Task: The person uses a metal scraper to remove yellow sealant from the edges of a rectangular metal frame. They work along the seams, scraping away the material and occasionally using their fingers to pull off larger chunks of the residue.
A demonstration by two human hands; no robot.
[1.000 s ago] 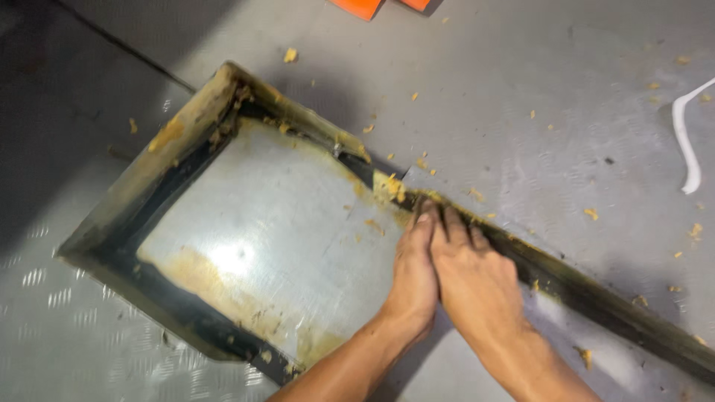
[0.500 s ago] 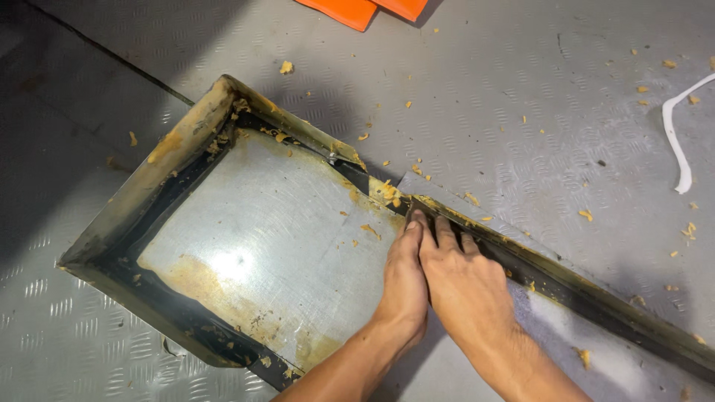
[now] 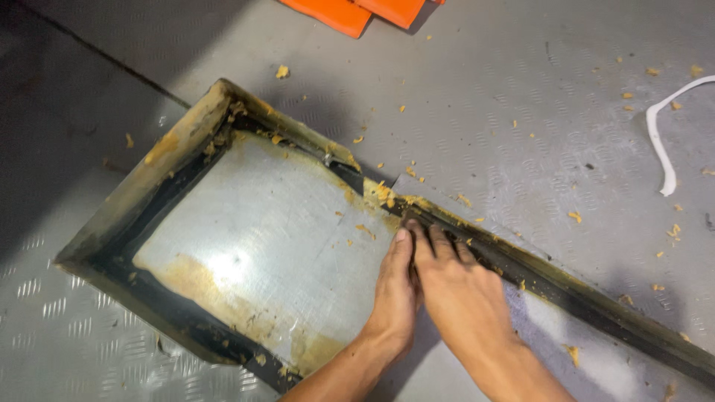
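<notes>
Left hand [image 3: 395,286] and right hand [image 3: 458,286] side by side, fingers flat and extended, gripping nothing, pressing the black rubber seal strip [image 3: 521,264] along the far edge of the grimy rectangular metal panel [image 3: 261,238] lying on the grey tread-plate floor [image 3: 521,112].

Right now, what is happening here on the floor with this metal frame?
A person kneels or leans over a shallow metal tray with a black, grimy border, lying on a grey patterned metal floor. The left hand and right hand press side by side, fingertips on the dark strip along the tray's far edge. Yellowish crumbs lie scattered about. A white strip and orange objects lie further away.
</notes>
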